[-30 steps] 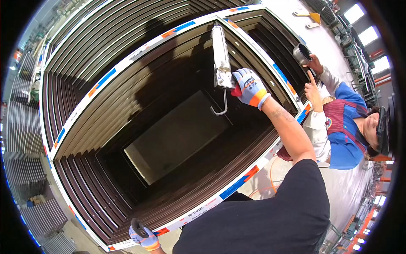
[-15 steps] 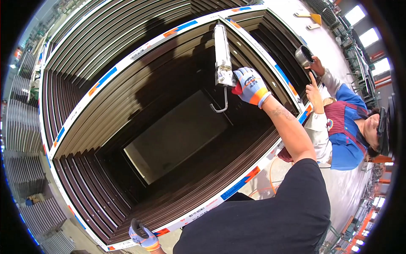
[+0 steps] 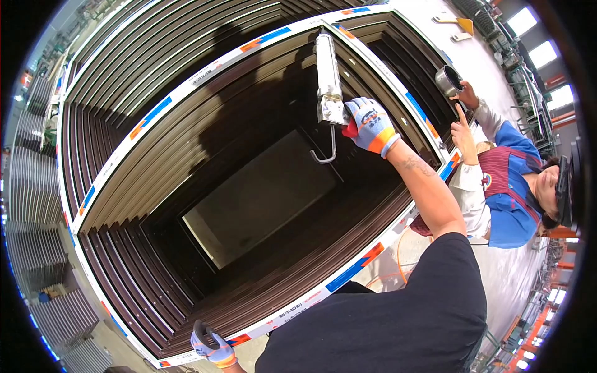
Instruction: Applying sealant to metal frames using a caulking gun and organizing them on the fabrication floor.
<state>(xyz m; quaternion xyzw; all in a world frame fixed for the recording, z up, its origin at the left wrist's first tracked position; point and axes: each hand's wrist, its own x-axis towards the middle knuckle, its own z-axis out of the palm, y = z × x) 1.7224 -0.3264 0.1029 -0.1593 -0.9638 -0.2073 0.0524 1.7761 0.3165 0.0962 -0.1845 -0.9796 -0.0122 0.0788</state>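
Note:
My right hand (image 3: pixel 372 124), in a grey-blue glove with an orange cuff, is closed round the handle of a silvery caulking gun (image 3: pixel 328 69). Its bent rod hangs over the frame opening, and its far end reaches the upper corner where the white-taped frame bars meet. At the bottom left, my gloved left hand (image 3: pixel 214 348) is at the near edge of the stacked window frames (image 3: pixel 298 309). A dark curved shape shows at its fingers; I cannot make out what it is.
At the right, a co-worker (image 3: pixel 510 180) holds a round metal container (image 3: pixel 448 82) and points a finger. A yellow-handled scraper (image 3: pixel 464 26) lies at the upper right. More frame stacks (image 3: pixel 37 199) stand at the left. An orange hose (image 3: pixel 400 261) runs along the floor.
My right hand and the caulking gun have shifted very slightly to the right. The co-worker's container and hands have moved a little. My left hand has barely moved.

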